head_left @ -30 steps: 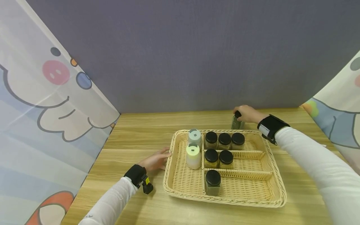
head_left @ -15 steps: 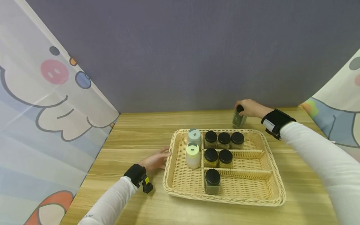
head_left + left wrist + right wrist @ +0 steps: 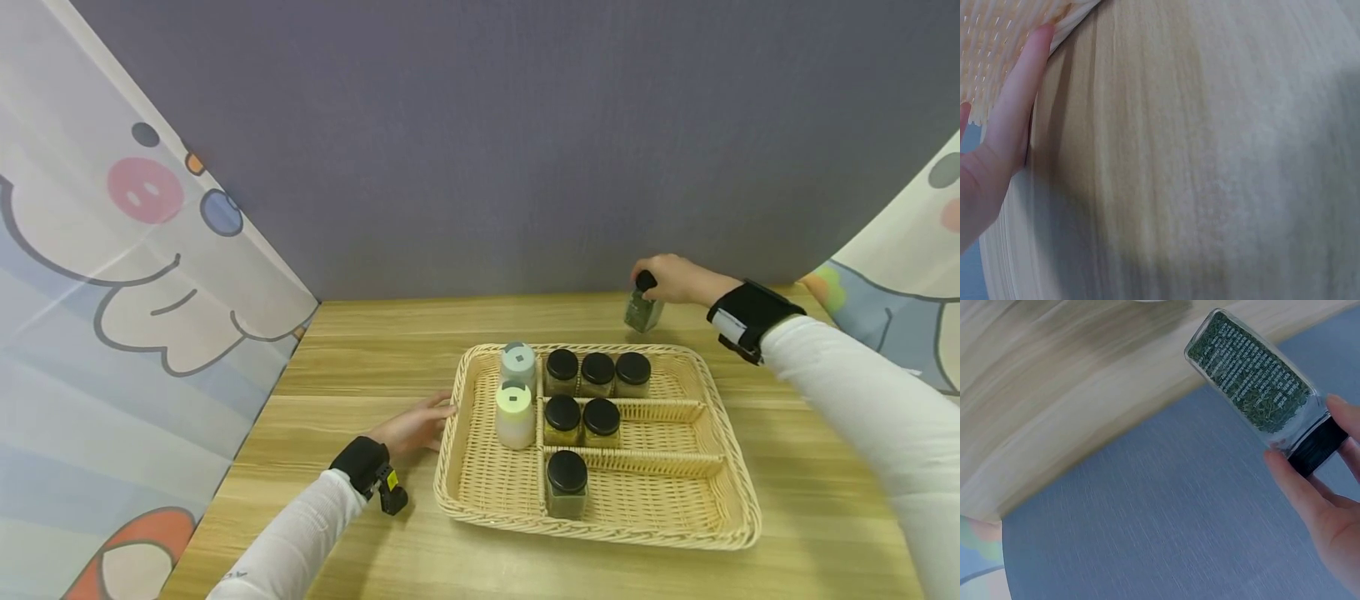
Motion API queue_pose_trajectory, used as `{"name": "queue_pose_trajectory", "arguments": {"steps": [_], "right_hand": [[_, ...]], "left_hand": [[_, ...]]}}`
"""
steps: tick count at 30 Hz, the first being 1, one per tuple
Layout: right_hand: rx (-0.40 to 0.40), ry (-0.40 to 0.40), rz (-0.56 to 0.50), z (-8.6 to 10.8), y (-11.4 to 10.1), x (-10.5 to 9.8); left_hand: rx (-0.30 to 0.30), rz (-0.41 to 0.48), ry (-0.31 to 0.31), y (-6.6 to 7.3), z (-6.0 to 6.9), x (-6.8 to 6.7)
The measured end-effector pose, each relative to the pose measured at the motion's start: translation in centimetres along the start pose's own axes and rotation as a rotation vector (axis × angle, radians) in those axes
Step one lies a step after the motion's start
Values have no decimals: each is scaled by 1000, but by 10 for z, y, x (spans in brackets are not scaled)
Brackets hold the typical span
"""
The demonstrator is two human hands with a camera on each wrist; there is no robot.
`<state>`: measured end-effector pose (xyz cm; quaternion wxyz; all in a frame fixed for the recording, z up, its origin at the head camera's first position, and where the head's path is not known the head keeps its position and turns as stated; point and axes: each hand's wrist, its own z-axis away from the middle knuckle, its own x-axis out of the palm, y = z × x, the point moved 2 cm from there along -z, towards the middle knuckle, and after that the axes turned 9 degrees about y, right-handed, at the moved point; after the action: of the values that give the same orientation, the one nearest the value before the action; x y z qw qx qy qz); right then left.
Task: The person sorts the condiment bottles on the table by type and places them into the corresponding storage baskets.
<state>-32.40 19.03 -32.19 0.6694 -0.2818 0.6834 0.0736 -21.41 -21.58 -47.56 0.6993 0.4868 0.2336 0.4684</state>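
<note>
My right hand (image 3: 675, 279) pinches a square glass spice jar (image 3: 1250, 375) by its black lid (image 3: 1317, 445), behind the wicker basket (image 3: 600, 537). Dried green herb flakes and white print show through the glass. In the head view the jar is tilted, its base toward the basket. At the basket's left side, my left hand (image 3: 411, 429) touches the rim. One finger (image 3: 1019, 94) of it lies straight along the woven wall in the left wrist view; most of the others are out of that picture.
Two shakers stand in the basket's left compartment, one with a yellow lid (image 3: 514, 398), one pale blue-green (image 3: 518, 360). Several black-lidded jars (image 3: 567, 475) fill the left parts of the three right compartments. A grey panel (image 3: 480, 167) rises at the table's (image 3: 375, 333) back edge.
My right hand has moved up and to the right with the spice jar, which has tilted more. The left hand and the basket stay where they were.
</note>
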Motion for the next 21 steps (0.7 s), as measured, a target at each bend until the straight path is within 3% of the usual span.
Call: {"name": "queue_pose_trajectory", "arguments": {"steps": [15, 21], "right_hand": [[22, -28, -18, 0, -7, -17], [-9, -10, 3, 0, -13, -26]], "left_hand": [[3, -8, -13, 0, -2, -1], [-3, 3, -8, 1, -2, 0]]}}
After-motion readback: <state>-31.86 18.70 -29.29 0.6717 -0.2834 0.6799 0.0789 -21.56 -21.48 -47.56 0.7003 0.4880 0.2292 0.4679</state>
